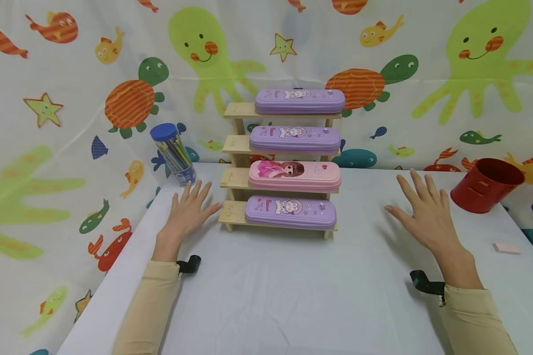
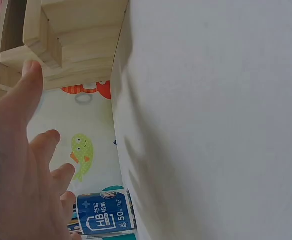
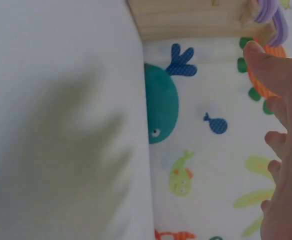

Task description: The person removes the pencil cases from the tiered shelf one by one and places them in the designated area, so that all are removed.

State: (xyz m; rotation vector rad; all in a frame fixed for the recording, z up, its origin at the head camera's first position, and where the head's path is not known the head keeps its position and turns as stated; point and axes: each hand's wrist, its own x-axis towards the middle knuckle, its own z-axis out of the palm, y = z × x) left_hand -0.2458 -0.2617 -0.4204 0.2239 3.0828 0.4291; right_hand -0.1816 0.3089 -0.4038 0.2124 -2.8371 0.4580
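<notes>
My left hand (image 1: 185, 217) is spread over the table at the left, its thumb near the lowest step of a wooden tiered stand (image 1: 234, 213) and its fingertips close to a clear tub of pencils (image 1: 175, 154) with a blue lid. Over the right side my right hand (image 1: 428, 217) is spread too, fingers pointing forward, holding nothing. On the stand lie purple pencil cases on the top (image 1: 300, 101), second (image 1: 295, 139) and bottom (image 1: 290, 212) steps. A pink pencil case (image 1: 295, 176) with a doll picture occupies the third step.
A red metal cup (image 1: 486, 186) stands at the table's right, beyond my right hand. Nearer me lies a small pink eraser (image 1: 507, 248). A white curtain (image 1: 266, 44) printed with sea animals hangs behind and to the left of the white table (image 1: 266, 296).
</notes>
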